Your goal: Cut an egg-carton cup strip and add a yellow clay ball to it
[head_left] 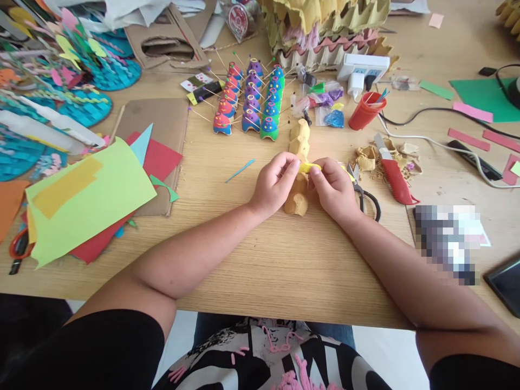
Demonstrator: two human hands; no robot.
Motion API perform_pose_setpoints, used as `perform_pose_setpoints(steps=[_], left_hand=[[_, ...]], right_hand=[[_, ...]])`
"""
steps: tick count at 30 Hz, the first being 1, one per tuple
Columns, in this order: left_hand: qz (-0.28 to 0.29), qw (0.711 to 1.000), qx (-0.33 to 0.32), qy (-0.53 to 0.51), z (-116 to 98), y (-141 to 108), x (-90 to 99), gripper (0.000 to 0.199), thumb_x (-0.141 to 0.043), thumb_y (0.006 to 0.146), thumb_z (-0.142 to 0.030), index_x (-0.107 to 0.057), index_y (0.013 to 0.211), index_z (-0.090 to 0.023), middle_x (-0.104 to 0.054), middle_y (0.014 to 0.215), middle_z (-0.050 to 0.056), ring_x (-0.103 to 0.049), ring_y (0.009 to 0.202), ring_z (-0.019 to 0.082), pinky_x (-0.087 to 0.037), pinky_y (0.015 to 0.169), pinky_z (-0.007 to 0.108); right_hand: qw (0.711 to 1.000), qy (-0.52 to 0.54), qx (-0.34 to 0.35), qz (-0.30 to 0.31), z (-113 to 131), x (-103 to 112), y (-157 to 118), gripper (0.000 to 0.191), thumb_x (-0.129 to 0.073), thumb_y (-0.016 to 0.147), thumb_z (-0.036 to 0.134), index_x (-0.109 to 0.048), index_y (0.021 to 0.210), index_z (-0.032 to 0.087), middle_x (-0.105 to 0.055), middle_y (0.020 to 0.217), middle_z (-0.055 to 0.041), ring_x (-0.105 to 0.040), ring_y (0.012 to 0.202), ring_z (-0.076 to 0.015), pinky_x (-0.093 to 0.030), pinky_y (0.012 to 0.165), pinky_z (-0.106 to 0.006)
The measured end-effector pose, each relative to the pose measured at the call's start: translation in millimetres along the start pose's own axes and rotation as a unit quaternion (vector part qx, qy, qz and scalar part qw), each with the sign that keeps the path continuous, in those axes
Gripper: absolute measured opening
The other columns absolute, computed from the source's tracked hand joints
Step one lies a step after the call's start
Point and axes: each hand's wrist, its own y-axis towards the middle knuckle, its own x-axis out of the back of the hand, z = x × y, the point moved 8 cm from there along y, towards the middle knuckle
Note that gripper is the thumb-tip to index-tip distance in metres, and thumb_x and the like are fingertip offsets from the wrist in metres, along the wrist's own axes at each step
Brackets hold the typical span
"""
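My left hand (277, 181) and my right hand (335, 187) pinch the two ends of a small strip of yellow modelling clay (309, 167), drawn out between the fingertips. Beneath them, an unpainted row of egg-carton cups (297, 201) lies lengthwise on the table, partly hidden by my fingers. Black-handled scissors (370, 203) lie just beyond my right hand, partly covered by it. A thin blue stick (240, 170) rests to the left of my left hand.
Painted egg-carton caterpillars (251, 97) with pins stand at the back. Right of my hands are a red cup (366, 111), carton scraps (368, 157), a red-handled knife (393, 170) and cables. Coloured paper (93, 189) lies left. Clay packets (325, 103) and stacked egg trays (325, 32) sit farther back.
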Motion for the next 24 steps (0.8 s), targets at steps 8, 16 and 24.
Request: perform_pose_setpoints(steps=[8, 16, 24], left_hand=[[-0.008, 1.000, 0.001, -0.001, 2.1, 1.8, 2.2, 0.054, -0.055, 0.107, -0.077, -0.065, 0.101, -0.024, -0.070, 0.090, 0.002, -0.065, 0.079, 0.016, -0.055, 0.075, 0.031], [-0.008, 1.000, -0.009, 0.001, 4.6, 1.0, 1.8, 0.050, -0.056, 0.109, -0.073, -0.065, 0.108, -0.024, -0.075, 0.099, 0.004, -0.071, 0.090, 0.016, -0.056, 0.083, 0.030], [0.002, 1.000, -0.002, 0.027, 5.3, 1.4, 1.3, 0.042, -0.058, 0.111, -0.065, -0.066, 0.109, -0.024, -0.076, 0.101, 0.004, -0.070, 0.091, 0.017, -0.056, 0.084, 0.031]], right_hand=[[1.000, 0.025, -0.013, 0.005, -5.7, -2.3, 0.2, 0.060, -0.061, 0.099, 0.088, -0.060, 0.090, 0.029, -0.063, 0.076, -0.0007, -0.059, 0.070, -0.0204, -0.048, 0.064, -0.038], [1.000, -0.013, 0.009, -0.014, -3.4, 1.9, 1.8, 0.062, -0.060, 0.100, 0.087, -0.062, 0.089, 0.027, -0.066, 0.085, -0.0020, -0.060, 0.078, -0.0200, -0.051, 0.073, -0.038], [1.000, -0.011, 0.009, -0.018, -3.0, 2.6, 1.8, 0.062, -0.061, 0.099, 0.088, -0.062, 0.089, 0.027, -0.064, 0.085, -0.0015, -0.062, 0.082, -0.0209, -0.053, 0.076, -0.038]])
